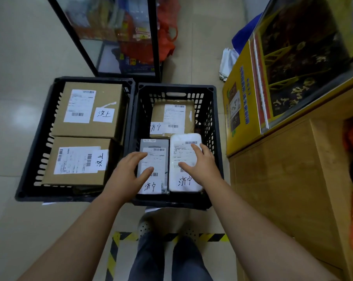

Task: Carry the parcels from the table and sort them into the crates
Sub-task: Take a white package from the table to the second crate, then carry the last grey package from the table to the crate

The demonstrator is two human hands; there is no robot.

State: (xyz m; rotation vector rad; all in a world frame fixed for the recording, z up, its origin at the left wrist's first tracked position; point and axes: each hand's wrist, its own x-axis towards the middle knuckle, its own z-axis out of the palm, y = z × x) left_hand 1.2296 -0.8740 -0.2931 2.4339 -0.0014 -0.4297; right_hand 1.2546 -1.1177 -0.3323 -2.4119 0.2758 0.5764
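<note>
Sorting well advanced: left crate (pixel 39 138) holds two cartons; right crate (pixel 210 122) three parcels. Left hand (pixel 129 173) and right hand (pixel 202 165), fingers spread, rest on grey parcel (pixel 153 159) and white parcel (pixel 184 185) at 6 o'clock. Tabletop unseen.

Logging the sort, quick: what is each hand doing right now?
Left hand: open, fingers spread, resting on the grey flat parcel, gripping nothing.
Right hand: open, flat on the white padded parcel, gripping nothing.
</note>
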